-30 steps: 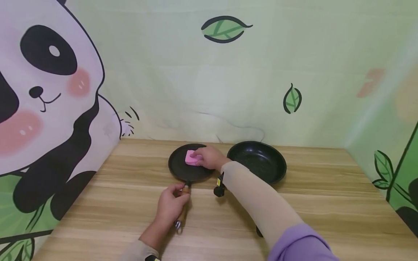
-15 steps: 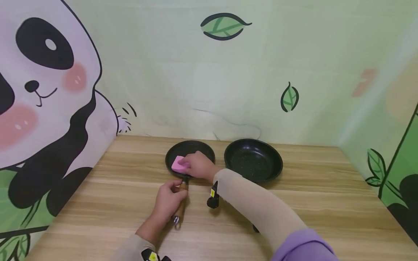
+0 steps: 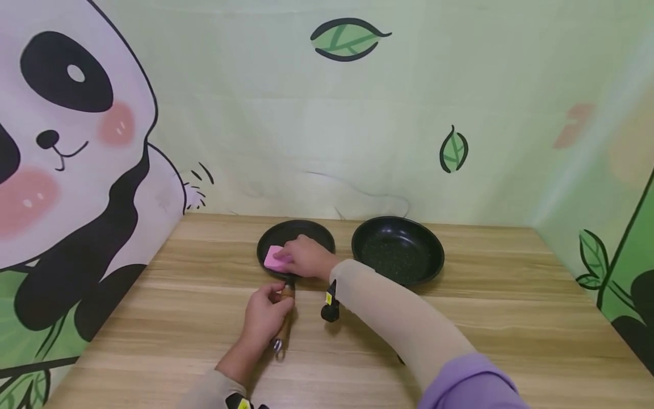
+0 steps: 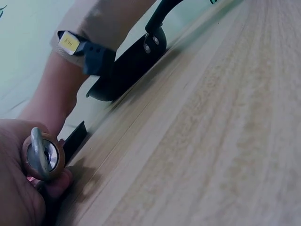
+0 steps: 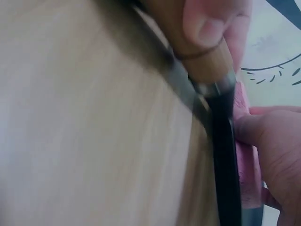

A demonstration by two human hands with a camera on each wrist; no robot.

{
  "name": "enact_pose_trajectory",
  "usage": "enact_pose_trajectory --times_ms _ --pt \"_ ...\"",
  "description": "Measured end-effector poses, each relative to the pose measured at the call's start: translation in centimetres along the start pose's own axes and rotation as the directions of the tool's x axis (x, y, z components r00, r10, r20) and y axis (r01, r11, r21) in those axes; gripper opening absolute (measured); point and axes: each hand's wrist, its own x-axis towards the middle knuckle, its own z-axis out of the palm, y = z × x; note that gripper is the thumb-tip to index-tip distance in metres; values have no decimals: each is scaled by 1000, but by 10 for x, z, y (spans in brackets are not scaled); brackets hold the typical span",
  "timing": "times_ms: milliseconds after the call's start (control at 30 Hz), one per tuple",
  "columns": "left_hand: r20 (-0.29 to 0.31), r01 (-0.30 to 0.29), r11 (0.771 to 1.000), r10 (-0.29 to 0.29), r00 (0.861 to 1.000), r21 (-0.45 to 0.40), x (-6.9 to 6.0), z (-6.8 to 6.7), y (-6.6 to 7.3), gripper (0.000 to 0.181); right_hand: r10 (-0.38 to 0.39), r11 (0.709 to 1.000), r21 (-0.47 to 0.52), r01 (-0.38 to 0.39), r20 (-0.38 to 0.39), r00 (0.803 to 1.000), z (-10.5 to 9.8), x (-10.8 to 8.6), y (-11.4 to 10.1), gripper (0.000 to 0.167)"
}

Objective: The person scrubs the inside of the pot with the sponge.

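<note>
A small black flat pan (image 3: 293,228) lies on the wooden table, its wooden handle (image 3: 284,330) pointing toward me. My left hand (image 3: 263,318) grips that handle near the pan; the left wrist view shows the handle's metal end ring (image 4: 41,153) beside the palm. With thumb and fingers my right hand (image 3: 309,258) pinches a pink sponge (image 3: 274,258) against the near left part of the pan's surface. In the right wrist view the sponge (image 5: 247,174) shows behind the pan's edge, partly covered by the hand.
To the right stands a larger, deeper black frying pan (image 3: 398,250); my right forearm crosses over its handle. A printed cloth wall (image 3: 245,142) with a panda and leaves rises behind the wooden table (image 3: 490,295).
My right hand has moved the sponge from the pan's middle toward its near left edge, mostly in the first half second. The left hand keeps its grip on the handle.
</note>
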Motion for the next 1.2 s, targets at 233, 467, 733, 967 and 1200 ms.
enact_pose_trajectory --times_ms 233,467,733,967,1200 --pt "-12 -5 1000 5 1000 -21 -2 1 2 40 -141 990 6 141 73 987 -14 -14 19 38" --pt "-22 -12 1000 11 1000 -21 -3 3 3 38 -191 982 28 189 165 968 -32 -25 39 39" --pt "-22 -8 1000 8 1000 -10 -4 1 1 36 -209 977 -9 214 183 961 -28 -26 52 40" --pt "6 -2 1000 2 1000 -7 -2 1 -1 39 -176 984 45 172 119 977 -24 -35 45 38" --pt "54 1 998 2 999 -56 0 -2 -1 42 -152 987 62 146 105 983 -24 -35 31 34"
